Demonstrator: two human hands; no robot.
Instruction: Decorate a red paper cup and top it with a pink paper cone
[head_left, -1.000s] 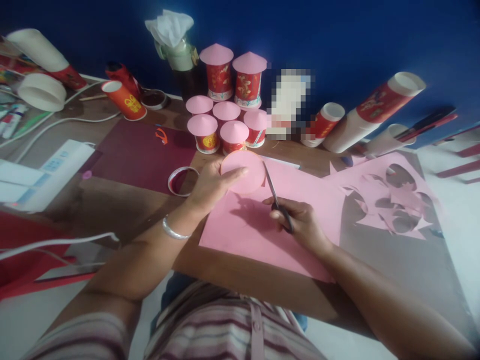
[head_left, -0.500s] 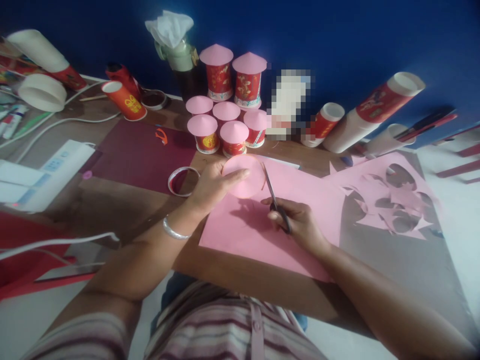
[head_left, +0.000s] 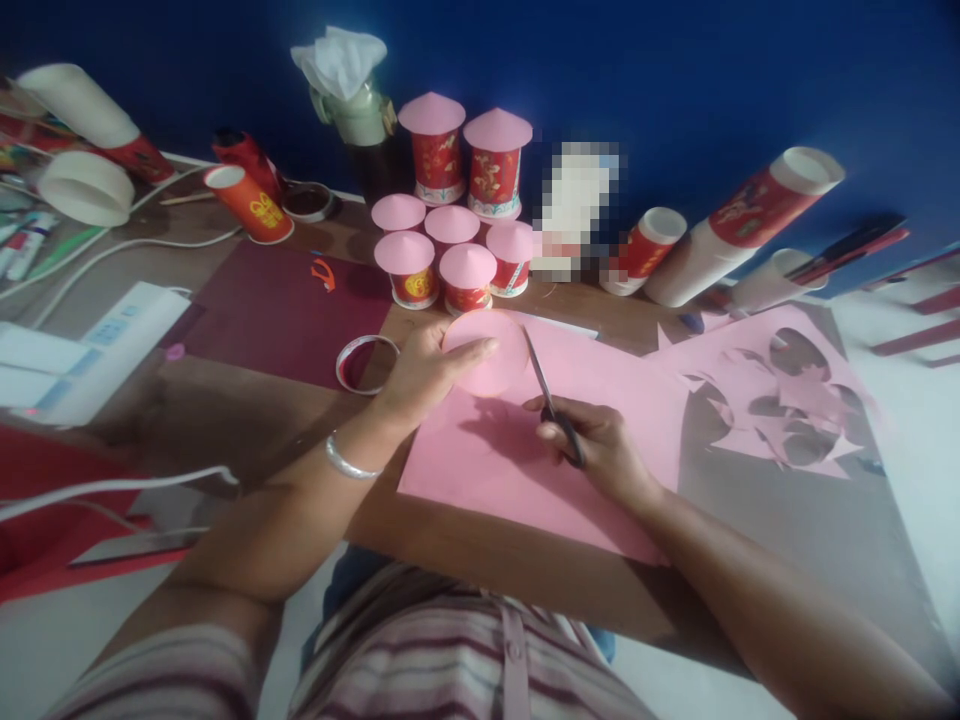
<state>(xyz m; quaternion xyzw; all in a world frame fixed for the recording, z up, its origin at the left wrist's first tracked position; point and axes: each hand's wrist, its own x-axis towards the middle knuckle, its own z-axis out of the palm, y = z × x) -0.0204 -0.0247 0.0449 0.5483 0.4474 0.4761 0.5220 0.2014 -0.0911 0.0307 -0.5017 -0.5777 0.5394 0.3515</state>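
My left hand (head_left: 431, 370) pinches a round pink paper disc (head_left: 495, 370) by its left side, thumb lying on top. In my right hand (head_left: 592, 445) is a pair of scissors (head_left: 549, 392) with dark handles, its blades pointing up along the disc's right edge. The blades look closed or nearly so. Beneath both hands lies a large pink paper sheet (head_left: 517, 470). Just beyond the disc stand several red paper cups with pink cone tops, such as this cup (head_left: 469, 278).
Cut pink scraps (head_left: 795, 395) spread at the right. A tape roll (head_left: 367, 363) and a dark red sheet (head_left: 289, 310) lie left of the hands. Stacked cups (head_left: 742, 225) lean at the back right. A white power strip (head_left: 105, 350) and cables are at the left.
A thin strip seen at the disc's right edge beside the blades is no longer visible there. Both hands keep nearly the same position.
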